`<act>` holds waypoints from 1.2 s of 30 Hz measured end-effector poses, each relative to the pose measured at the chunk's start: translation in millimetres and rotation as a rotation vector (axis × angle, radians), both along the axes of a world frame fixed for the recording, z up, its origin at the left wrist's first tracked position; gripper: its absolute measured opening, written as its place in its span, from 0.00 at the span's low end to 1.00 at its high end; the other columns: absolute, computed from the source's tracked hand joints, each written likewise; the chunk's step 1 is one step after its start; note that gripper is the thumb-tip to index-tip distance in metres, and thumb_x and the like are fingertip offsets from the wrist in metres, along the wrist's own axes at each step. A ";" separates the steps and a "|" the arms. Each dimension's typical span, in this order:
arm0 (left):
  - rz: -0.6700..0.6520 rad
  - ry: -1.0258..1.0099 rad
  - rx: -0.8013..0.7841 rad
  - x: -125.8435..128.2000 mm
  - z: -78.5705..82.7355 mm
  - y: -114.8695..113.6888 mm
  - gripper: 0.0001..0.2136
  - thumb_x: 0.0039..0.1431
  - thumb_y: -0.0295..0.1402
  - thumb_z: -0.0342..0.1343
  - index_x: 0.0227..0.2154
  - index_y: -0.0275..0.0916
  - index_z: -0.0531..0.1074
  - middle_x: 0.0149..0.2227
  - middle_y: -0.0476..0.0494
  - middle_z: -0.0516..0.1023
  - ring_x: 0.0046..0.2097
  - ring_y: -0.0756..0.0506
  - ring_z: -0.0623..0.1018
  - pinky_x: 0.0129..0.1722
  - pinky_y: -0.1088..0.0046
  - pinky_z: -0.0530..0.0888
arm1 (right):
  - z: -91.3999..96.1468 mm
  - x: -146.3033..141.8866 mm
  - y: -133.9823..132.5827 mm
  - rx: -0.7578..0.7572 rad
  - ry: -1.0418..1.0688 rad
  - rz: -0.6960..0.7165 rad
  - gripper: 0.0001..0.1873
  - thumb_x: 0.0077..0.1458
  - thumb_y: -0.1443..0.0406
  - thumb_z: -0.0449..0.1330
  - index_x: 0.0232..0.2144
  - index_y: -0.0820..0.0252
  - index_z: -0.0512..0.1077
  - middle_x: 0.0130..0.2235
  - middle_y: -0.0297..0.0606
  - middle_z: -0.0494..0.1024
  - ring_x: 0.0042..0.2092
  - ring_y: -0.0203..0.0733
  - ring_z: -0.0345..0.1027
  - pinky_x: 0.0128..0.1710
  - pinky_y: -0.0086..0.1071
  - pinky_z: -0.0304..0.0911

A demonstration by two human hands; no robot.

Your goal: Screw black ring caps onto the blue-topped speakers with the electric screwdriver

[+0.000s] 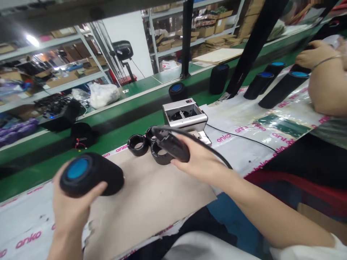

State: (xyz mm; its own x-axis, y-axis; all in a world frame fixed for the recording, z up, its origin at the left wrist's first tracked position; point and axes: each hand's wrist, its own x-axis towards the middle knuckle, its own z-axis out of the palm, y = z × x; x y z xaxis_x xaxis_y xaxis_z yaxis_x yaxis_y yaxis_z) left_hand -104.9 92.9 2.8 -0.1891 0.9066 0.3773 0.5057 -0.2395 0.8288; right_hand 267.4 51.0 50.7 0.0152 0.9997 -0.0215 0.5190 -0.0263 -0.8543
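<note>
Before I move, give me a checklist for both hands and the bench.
1. Black speaker secure in left hand: ok, fingers wrap its body.
2. Black corded tool held in right hand: ok, though grip firmness cannot be judged.
3. Cable clear of the black rubber rings: cannot tell, it passes close above the rear ring.
4. Rings on the cardboard sheet: ok, grouped near its far edge.
5. Silver fan unit powered: cannot tell.
6. Co-worker's hand away from your hands: ok, at far right.
</note>
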 end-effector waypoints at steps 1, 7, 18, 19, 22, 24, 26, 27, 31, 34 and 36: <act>0.047 0.018 0.009 7.1 -9.0 -20.2 0.49 0.37 0.54 0.81 0.63 0.44 0.69 0.56 0.37 0.79 0.62 0.26 0.80 0.67 0.42 0.77 | -1.3 -6.3 4.0 0.005 -0.045 0.040 0.23 0.61 0.62 0.66 0.58 0.46 0.75 0.50 0.40 0.85 0.45 0.51 0.80 0.38 0.38 0.68; 0.156 0.027 0.008 53.0 -52.6 -79.8 0.52 0.40 0.44 0.82 0.69 0.49 0.63 0.67 0.36 0.71 0.69 0.26 0.74 0.75 0.37 0.65 | -7.9 -31.0 17.1 0.043 -0.144 0.077 0.19 0.65 0.62 0.61 0.58 0.47 0.74 0.51 0.39 0.85 0.44 0.49 0.80 0.37 0.35 0.66; -0.132 -0.327 -0.176 74.5 -23.5 -113.5 0.47 0.63 0.45 0.70 0.80 0.51 0.52 0.81 0.39 0.56 0.81 0.27 0.60 0.79 0.47 0.61 | -26.2 -58.0 21.4 0.037 -0.314 -0.065 0.19 0.61 0.64 0.63 0.55 0.50 0.73 0.45 0.40 0.86 0.41 0.54 0.79 0.34 0.36 0.53; -0.157 -0.323 -0.180 73.2 -23.1 -113.9 0.46 0.64 0.45 0.71 0.79 0.53 0.53 0.82 0.40 0.55 0.81 0.27 0.58 0.80 0.48 0.60 | -25.9 -58.9 21.2 0.035 -0.309 -0.070 0.19 0.61 0.64 0.63 0.54 0.50 0.73 0.44 0.40 0.85 0.40 0.53 0.79 0.33 0.35 0.52; -0.216 -0.287 -0.181 65.4 -27.7 -108.8 0.46 0.59 0.43 0.75 0.77 0.52 0.59 0.81 0.39 0.57 0.81 0.28 0.59 0.79 0.47 0.61 | -25.6 -58.6 22.0 0.024 -0.280 -0.089 0.18 0.60 0.63 0.61 0.53 0.51 0.73 0.40 0.39 0.84 0.36 0.52 0.77 0.32 0.35 0.53; -0.259 -0.249 -0.184 59.1 -32.1 -102.9 0.48 0.55 0.41 0.78 0.76 0.51 0.61 0.80 0.37 0.60 0.80 0.27 0.62 0.78 0.46 0.64 | -26.6 -56.4 23.9 0.024 -0.245 -0.099 0.19 0.59 0.63 0.62 0.53 0.51 0.73 0.38 0.38 0.83 0.34 0.51 0.76 0.32 0.36 0.57; -0.294 -0.223 -0.175 54.8 -35.0 -97.8 0.49 0.54 0.41 0.78 0.76 0.51 0.61 0.79 0.36 0.60 0.79 0.27 0.63 0.78 0.46 0.65 | -27.4 -52.8 25.2 0.041 -0.192 -0.107 0.20 0.58 0.62 0.64 0.54 0.51 0.73 0.40 0.39 0.84 0.37 0.53 0.78 0.35 0.39 0.63; -0.301 -0.214 -0.163 53.9 -35.7 -95.8 0.49 0.54 0.41 0.78 0.76 0.51 0.61 0.79 0.36 0.61 0.79 0.27 0.63 0.77 0.45 0.66 | -27.0 -50.7 24.9 0.058 -0.157 -0.114 0.21 0.57 0.61 0.65 0.54 0.51 0.73 0.42 0.39 0.84 0.40 0.54 0.80 0.38 0.41 0.67; -0.234 -0.125 -0.047 60.1 -37.5 -91.6 0.50 0.47 0.46 0.82 0.72 0.48 0.66 0.71 0.32 0.70 0.74 0.25 0.71 0.72 0.40 0.71 | -13.3 -43.1 13.8 0.135 0.040 -0.095 0.24 0.55 0.59 0.70 0.52 0.53 0.71 0.47 0.40 0.85 0.44 0.52 0.82 0.47 0.45 0.76; -0.125 -0.077 0.095 76.2 -43.1 -92.6 0.50 0.41 0.47 0.84 0.68 0.46 0.68 0.65 0.33 0.72 0.69 0.25 0.75 0.70 0.39 0.73 | 7.3 -40.0 -0.3 0.145 0.317 0.090 0.24 0.52 0.58 0.76 0.48 0.53 0.72 0.43 0.36 0.85 0.35 0.43 0.79 0.40 0.40 0.78; -0.109 -0.118 0.149 90.3 -47.3 -95.8 0.52 0.43 0.46 0.83 0.70 0.47 0.63 0.68 0.32 0.69 0.71 0.25 0.72 0.72 0.38 0.70 | 20.6 -38.8 -6.3 0.121 0.485 0.294 0.22 0.52 0.62 0.77 0.46 0.54 0.74 0.41 0.35 0.85 0.35 0.40 0.78 0.38 0.36 0.77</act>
State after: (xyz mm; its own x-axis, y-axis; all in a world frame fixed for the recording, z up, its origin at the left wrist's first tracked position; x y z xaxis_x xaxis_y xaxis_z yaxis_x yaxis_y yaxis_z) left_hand -14.6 -2.9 -44.4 -0.1434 0.8600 0.4898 0.3718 -0.4119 0.8320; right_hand 228.6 44.6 71.3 -0.2468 0.9560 0.1583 0.0378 0.1728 -0.9842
